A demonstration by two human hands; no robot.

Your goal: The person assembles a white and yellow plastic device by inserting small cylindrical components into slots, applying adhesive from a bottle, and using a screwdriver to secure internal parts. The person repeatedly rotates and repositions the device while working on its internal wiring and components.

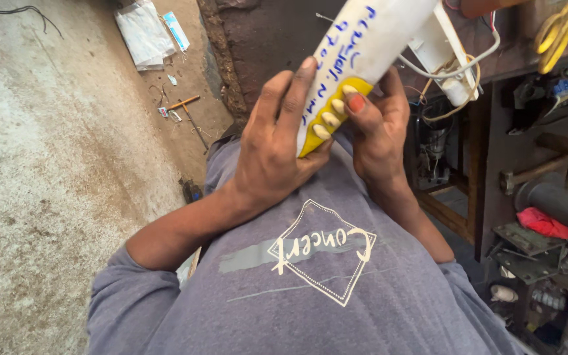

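Both my hands hold a long white plastic appliance body up in front of my chest. It has blue handwriting on its side. At its lower end is a yellow panel with several white buttons and one orange button. My left hand wraps the lower end from the left, fingers stretched up along the casing. My right hand grips it from the right, with the thumb on the orange button. White wires hang from the body's upper right part.
A rough concrete floor lies to the left, with a plastic packet of papers and an orange-handled tool on it. A dark workbench is ahead. On the right, shelves hold a hammer, pipes, a red cloth and metal parts.
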